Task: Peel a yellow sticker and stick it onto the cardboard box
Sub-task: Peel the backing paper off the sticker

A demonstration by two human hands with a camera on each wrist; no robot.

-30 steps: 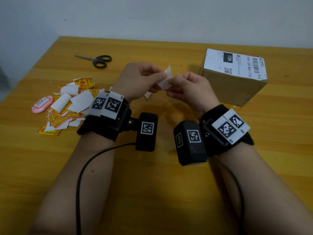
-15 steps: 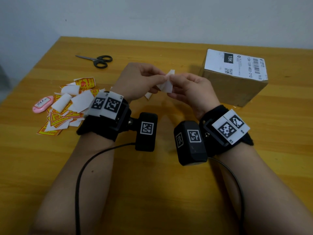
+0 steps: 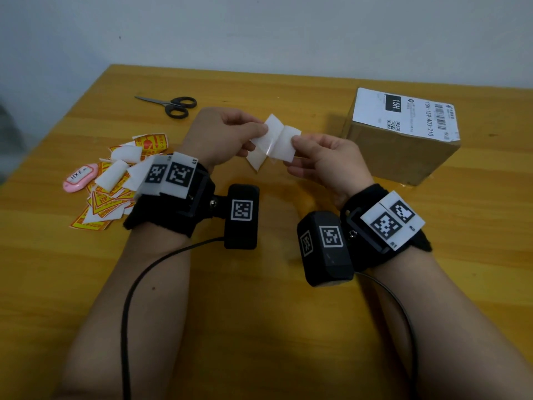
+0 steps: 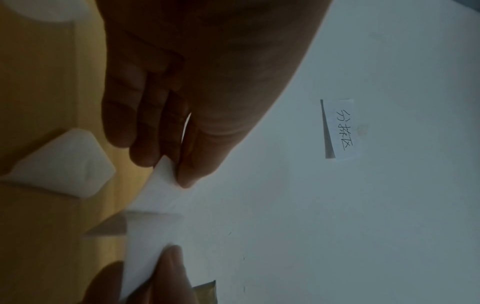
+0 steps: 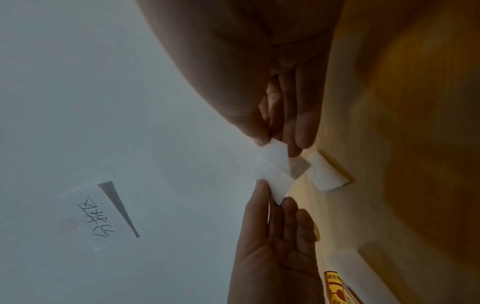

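Both hands hold one sticker sheet (image 3: 275,137) above the table, its white sides up, split into two flaps joined at a middle crease. My left hand (image 3: 259,132) pinches the left flap (image 4: 166,174) between thumb and fingers. My right hand (image 3: 294,141) pinches the right flap (image 5: 276,152). I cannot tell which flap is the sticker and which the backing; no yellow face shows. The cardboard box (image 3: 403,151), with a white shipping label (image 3: 403,111) on top, stands just right of my right hand.
A pile of yellow stickers and white backings (image 3: 106,194) lies at the left with a pink tag (image 3: 79,177). Black scissors (image 3: 176,105) lie at the back. A white scrap (image 3: 255,163) lies on the table under the hands. A handwritten note (image 5: 98,216) hangs on the wall.
The hands have drawn apart. The sheet, first held as one small piece between them, has opened into two spread flaps.
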